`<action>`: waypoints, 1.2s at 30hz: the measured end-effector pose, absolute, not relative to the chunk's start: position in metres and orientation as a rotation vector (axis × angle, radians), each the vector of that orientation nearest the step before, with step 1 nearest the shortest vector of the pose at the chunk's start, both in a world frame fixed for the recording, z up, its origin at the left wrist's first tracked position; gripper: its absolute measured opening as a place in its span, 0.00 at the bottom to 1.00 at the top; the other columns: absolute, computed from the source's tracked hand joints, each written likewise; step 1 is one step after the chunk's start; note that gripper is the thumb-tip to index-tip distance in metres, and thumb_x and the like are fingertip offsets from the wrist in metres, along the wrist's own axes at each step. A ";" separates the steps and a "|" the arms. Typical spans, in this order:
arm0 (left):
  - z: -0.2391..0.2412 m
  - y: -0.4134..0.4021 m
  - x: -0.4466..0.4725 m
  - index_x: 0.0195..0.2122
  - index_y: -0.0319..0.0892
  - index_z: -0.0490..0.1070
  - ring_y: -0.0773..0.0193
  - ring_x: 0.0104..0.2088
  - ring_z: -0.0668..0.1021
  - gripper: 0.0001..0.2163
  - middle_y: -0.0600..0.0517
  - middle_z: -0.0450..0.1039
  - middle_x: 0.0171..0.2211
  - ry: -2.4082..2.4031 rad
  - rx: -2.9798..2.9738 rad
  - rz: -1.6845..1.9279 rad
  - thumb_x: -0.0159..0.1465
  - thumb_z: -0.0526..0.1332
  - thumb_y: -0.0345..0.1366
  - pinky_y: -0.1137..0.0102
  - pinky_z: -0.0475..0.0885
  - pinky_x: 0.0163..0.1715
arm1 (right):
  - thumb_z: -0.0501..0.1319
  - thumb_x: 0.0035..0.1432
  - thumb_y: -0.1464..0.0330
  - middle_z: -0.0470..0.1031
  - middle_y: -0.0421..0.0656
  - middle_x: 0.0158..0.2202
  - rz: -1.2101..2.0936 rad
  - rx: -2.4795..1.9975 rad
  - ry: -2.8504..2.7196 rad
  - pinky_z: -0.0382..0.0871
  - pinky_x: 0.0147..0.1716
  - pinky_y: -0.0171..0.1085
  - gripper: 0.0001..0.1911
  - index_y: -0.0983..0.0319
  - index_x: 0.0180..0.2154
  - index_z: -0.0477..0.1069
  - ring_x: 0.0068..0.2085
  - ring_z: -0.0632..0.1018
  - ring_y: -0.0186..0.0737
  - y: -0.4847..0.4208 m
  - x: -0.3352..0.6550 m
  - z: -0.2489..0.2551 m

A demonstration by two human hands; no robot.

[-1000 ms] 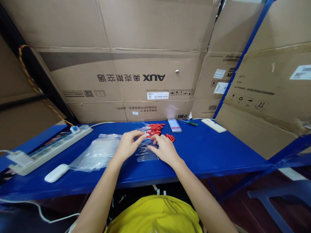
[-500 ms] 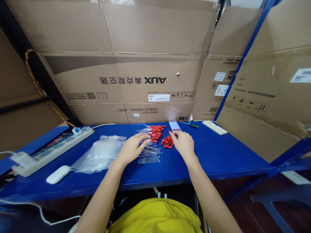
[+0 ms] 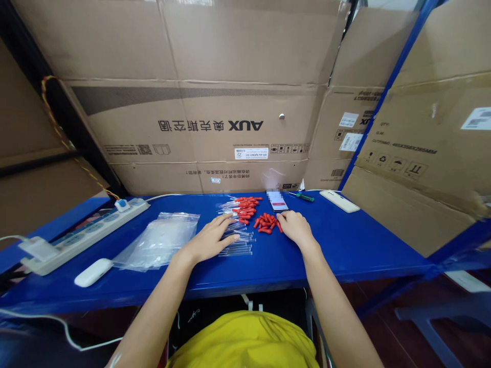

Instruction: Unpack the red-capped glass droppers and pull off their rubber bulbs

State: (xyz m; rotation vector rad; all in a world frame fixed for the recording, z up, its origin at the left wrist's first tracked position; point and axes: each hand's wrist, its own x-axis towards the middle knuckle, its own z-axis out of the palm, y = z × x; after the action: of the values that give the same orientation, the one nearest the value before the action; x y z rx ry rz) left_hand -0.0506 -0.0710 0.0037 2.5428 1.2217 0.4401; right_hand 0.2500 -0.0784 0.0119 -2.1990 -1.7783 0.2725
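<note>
My left hand [image 3: 210, 238] lies flat with fingers stretched over a row of clear thin tubes [image 3: 238, 244] on the blue table [image 3: 345, 245]. My right hand [image 3: 294, 227] rests beside a small heap of red caps [image 3: 265, 223], its fingers curled and pinched at the heap's right edge; what they hold, if anything, is too small to see. Farther back lies a bunch of tubes with red caps fitted [image 3: 244, 205].
A stack of clear plastic bags [image 3: 159, 240] lies left of the tubes. A white power strip [image 3: 82, 230] and a white oval device [image 3: 92, 272] sit at the left. Behind are a phone [image 3: 277, 201], a green screwdriver [image 3: 305, 197], a white remote [image 3: 339, 200] and cardboard boxes [image 3: 215, 128].
My right hand left the tubes, moved right and back to the red caps, then drew a little nearer. My left hand flattened onto the clear tubes.
</note>
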 end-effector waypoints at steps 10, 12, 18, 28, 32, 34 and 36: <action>0.004 -0.073 -0.047 0.67 0.46 0.67 0.48 0.74 0.60 0.29 0.46 0.57 0.74 1.259 2.536 0.356 0.74 0.48 0.58 0.50 0.57 0.72 | 0.57 0.72 0.64 0.83 0.47 0.45 0.111 -1.871 -1.792 0.68 0.44 0.38 0.13 0.56 0.51 0.77 0.48 0.81 0.46 -0.084 0.239 0.016; 0.004 -0.073 -0.046 0.67 0.46 0.68 0.47 0.74 0.60 0.28 0.46 0.56 0.75 1.264 2.552 0.354 0.74 0.49 0.57 0.49 0.58 0.72 | 0.59 0.72 0.65 0.82 0.45 0.46 0.085 -1.698 -1.928 0.68 0.48 0.38 0.11 0.56 0.51 0.77 0.51 0.79 0.44 -0.084 0.230 0.017; 0.004 -0.074 -0.045 0.66 0.44 0.69 0.47 0.74 0.61 0.27 0.44 0.57 0.74 1.255 2.586 0.357 0.75 0.51 0.55 0.50 0.59 0.71 | 0.62 0.70 0.63 0.81 0.47 0.50 -0.056 -1.500 -2.381 0.68 0.53 0.42 0.09 0.58 0.46 0.80 0.55 0.75 0.49 -0.067 0.186 0.029; 0.010 -0.075 -0.042 0.64 0.46 0.67 0.49 0.68 0.68 0.21 0.43 0.67 0.67 1.154 2.597 0.679 0.75 0.54 0.48 0.52 0.65 0.67 | 0.62 0.66 0.68 0.80 0.51 0.49 -0.039 -1.532 -2.353 0.70 0.53 0.43 0.05 0.61 0.39 0.77 0.55 0.77 0.49 -0.054 0.170 0.022; 0.023 -0.078 -0.039 0.62 0.46 0.67 0.51 0.61 0.73 0.18 0.43 0.72 0.60 1.142 2.604 0.969 0.75 0.54 0.44 0.55 0.69 0.63 | 0.62 0.63 0.68 0.81 0.43 0.43 0.380 -1.246 -2.090 0.73 0.48 0.40 0.03 0.59 0.40 0.72 0.44 0.80 0.41 -0.057 0.173 0.024; 0.026 -0.079 -0.038 0.63 0.45 0.66 0.51 0.57 0.75 0.17 0.43 0.74 0.56 1.154 2.594 1.057 0.76 0.53 0.43 0.56 0.70 0.59 | 0.61 0.65 0.64 0.81 0.43 0.43 0.675 -1.047 -1.900 0.75 0.45 0.38 0.06 0.59 0.40 0.69 0.43 0.81 0.40 -0.061 0.172 0.028; 0.027 -0.080 -0.037 0.63 0.45 0.65 0.52 0.54 0.76 0.18 0.44 0.75 0.52 1.174 2.567 1.128 0.76 0.53 0.43 0.57 0.71 0.56 | 0.60 0.67 0.59 0.81 0.43 0.44 0.871 -0.867 -1.705 0.77 0.44 0.38 0.09 0.58 0.42 0.67 0.44 0.82 0.40 -0.065 0.170 0.031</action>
State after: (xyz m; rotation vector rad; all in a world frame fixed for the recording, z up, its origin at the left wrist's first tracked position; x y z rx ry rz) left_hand -0.0373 -0.0804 0.0272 2.5671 1.1745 1.1282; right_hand 0.1698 -0.0645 0.0308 -0.8669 -1.7050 0.8714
